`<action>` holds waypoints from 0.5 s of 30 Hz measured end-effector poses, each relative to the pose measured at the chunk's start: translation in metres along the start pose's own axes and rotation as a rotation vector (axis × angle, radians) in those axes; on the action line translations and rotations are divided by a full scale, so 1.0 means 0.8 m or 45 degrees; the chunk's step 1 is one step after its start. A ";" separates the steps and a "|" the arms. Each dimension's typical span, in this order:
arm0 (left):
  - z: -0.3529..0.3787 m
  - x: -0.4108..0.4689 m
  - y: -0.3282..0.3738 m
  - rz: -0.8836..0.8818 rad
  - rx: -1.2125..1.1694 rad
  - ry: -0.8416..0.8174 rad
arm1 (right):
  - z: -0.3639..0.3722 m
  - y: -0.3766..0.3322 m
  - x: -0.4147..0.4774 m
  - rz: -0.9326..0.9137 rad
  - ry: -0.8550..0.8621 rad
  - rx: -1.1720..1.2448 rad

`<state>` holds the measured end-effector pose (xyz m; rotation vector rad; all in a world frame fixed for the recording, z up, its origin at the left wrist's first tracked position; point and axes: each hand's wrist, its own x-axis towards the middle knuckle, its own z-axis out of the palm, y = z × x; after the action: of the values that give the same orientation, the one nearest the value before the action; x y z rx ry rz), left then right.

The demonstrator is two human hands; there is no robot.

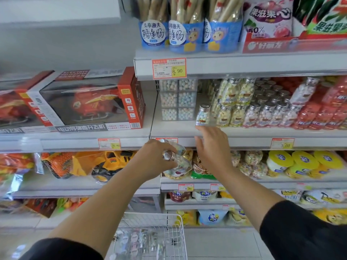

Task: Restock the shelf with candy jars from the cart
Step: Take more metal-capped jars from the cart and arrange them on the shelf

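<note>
Store shelving fills the view, packed with sweets and boxed toys. On the middle shelf [262, 133] one jar [203, 115] stands upright near the front lip, cap up, long axis vertical, just left of the jar rows [253, 115]. The right hand [212, 147] is directly below it, fingers straight and a little spread, tips at the jar's base; whether they touch it I cannot tell. The left hand [152, 158], lower and to the left, grips what look like two held jars [179, 159], fingers curled round them. They lie tilted, silver caps toward the upper left, bases toward the lower right. Below both arms is the wire cart [181, 231], with more cart jars [139, 239] blurred inside.
</note>
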<state>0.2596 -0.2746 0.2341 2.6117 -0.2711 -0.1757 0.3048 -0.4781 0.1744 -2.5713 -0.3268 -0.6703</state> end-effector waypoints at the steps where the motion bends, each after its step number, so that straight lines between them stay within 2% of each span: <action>1: -0.001 0.001 0.001 0.010 -0.001 0.012 | 0.003 -0.001 0.001 -0.034 -0.087 -0.065; 3: -0.005 0.004 0.003 0.018 -0.003 0.041 | 0.006 -0.003 0.013 -0.039 -0.203 -0.138; 8: -0.024 0.014 0.015 0.050 -0.013 0.163 | 0.009 0.003 0.050 0.040 -0.317 -0.161; 15: -0.047 0.024 0.030 0.056 -0.045 0.257 | 0.017 0.028 0.085 0.041 -0.514 -0.011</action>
<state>0.2812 -0.2813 0.2771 2.5618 -0.2516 0.0972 0.3756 -0.4837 0.1902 -2.7019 -0.4091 -0.1344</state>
